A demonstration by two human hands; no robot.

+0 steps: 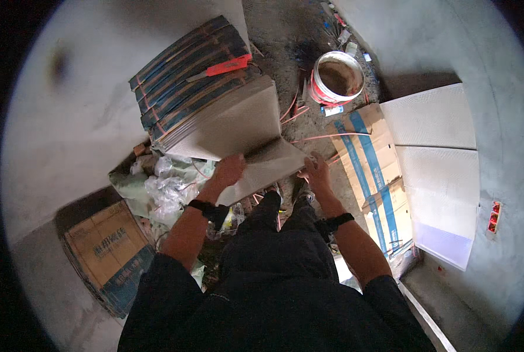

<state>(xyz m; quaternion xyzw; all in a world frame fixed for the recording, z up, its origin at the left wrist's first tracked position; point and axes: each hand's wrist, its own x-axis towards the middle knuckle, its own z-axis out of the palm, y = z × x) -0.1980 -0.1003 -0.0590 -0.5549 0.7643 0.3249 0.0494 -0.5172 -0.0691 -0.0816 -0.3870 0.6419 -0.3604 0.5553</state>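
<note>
I hold a large beige tile (259,170) tilted in front of my legs, beside a leaning stack of similar tiles (238,114). My left hand (230,170) is closed on the tile toward its left side. My right hand (316,170) grips its right corner with bent fingers. Dark blue and brown cardboard boxes (168,82) lie behind the stack, with a red tool (227,64) with a metal blade on top. Crumpled clear plastic (165,185) lies left of my left hand.
A white and red bucket (336,76) stands behind on the rough floor among red tubes (326,136). At right, striped cardboard (362,164) and two pale tiles (435,193) lean near the wall (499,146). A folded carton (100,246) is at lower left.
</note>
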